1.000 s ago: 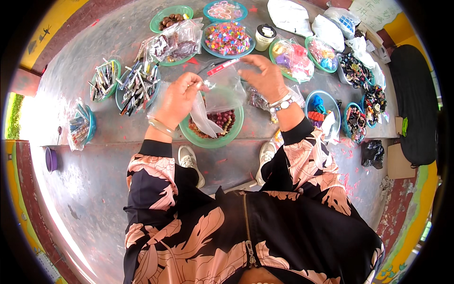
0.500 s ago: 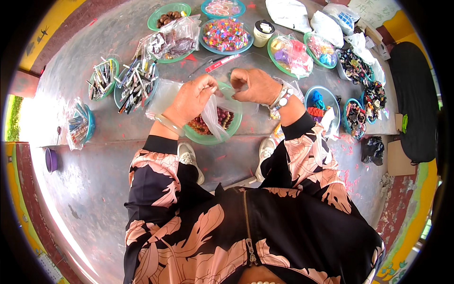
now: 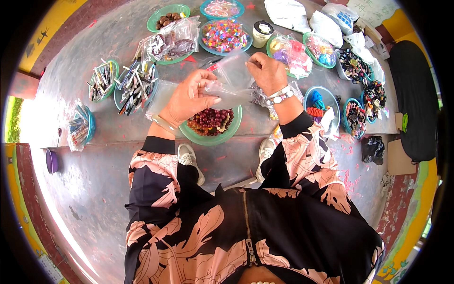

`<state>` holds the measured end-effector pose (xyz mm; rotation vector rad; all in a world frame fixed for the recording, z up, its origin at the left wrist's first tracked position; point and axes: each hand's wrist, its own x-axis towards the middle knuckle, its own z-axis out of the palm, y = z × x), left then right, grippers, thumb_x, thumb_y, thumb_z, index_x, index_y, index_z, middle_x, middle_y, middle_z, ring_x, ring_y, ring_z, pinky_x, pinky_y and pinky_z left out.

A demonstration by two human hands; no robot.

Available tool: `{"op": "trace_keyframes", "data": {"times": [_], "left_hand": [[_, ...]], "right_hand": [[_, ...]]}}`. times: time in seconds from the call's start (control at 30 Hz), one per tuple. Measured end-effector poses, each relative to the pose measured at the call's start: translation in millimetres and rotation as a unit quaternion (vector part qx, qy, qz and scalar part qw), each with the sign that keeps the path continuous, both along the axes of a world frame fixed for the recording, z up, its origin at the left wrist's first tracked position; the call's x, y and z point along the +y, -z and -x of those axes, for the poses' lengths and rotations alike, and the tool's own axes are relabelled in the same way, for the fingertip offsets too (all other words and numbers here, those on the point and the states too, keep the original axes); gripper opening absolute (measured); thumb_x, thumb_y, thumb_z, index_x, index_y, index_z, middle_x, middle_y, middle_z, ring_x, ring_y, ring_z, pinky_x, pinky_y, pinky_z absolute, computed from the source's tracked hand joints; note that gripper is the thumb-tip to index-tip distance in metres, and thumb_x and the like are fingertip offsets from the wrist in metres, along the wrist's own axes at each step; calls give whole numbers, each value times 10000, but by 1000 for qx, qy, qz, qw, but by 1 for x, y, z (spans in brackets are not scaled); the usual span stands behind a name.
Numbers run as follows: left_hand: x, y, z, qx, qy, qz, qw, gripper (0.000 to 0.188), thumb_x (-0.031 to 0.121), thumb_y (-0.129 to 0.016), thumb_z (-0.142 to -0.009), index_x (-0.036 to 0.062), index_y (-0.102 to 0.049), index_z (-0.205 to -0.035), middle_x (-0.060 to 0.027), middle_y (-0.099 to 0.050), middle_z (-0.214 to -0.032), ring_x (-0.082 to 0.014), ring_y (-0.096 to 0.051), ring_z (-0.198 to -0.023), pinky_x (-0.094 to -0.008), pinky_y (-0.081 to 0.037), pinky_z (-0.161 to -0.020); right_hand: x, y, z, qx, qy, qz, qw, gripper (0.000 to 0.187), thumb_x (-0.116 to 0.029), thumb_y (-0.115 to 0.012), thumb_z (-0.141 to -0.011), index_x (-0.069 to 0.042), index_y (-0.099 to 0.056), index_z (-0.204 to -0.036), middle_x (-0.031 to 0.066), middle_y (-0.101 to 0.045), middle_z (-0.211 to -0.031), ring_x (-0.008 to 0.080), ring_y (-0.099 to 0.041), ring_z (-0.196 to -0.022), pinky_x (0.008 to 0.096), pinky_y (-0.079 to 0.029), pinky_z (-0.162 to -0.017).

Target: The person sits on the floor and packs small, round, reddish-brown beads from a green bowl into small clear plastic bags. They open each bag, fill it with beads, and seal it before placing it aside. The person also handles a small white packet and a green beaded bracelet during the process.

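A clear plastic bag is stretched between my hands above a green bowl. My left hand is closed on the bag's lower left part, thumb pointing right. At the bag's upper right edge, my right hand pinches the film. Inside the bowl lie dark red and tan bead bracelets, partly covered by my left hand and the bag. More clear plastic bags rest beside my left wrist. Behind my right wrist is another clear packet, its contents hard to make out.
To the left stand bowls of pens. Farther back are a bowl of colourful small pieces, a lidded cup and a bowl of brown balls. On the right are a bowl with blue and red fabric and several bowls of hair ties.
The plastic bag has risen off the bowl and is spread open wider. My right hand has moved right and up, and my left hand has turned, exposing more bracelets.
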<state>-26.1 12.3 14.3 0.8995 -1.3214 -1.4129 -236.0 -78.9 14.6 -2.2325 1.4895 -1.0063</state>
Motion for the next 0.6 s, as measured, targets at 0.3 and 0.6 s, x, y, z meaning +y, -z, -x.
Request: {"op": "trace_keyframes", "data": {"times": [0.3, 0.6], "left_hand": [[-4, 5, 6, -78, -12, -14, 997, 393, -50, -550, -794, 22, -474, -1173, -55, -597, -980, -81, -576, -791, -237, -495, -702], [-9, 8, 7, -22, -108, 15, 994, 438, -53, -550, -794, 23, -437, -1210, -102, -536, -1135, -96, -587, -804, -247, -530, -697]], "right_hand": [[-1, 15, -3, -17, -256, -175, 951, 183, -200, -514, -844, -59, -624, -883, 99, -627, -705, 218, -619, -643, 329, -466, -592], [8, 0, -11, 30, -309, -137, 941, 206, -263, -490, -849, -100, -612, -879, 112, -617, -715, 290, -605, -673, 364, -464, -605]]}}
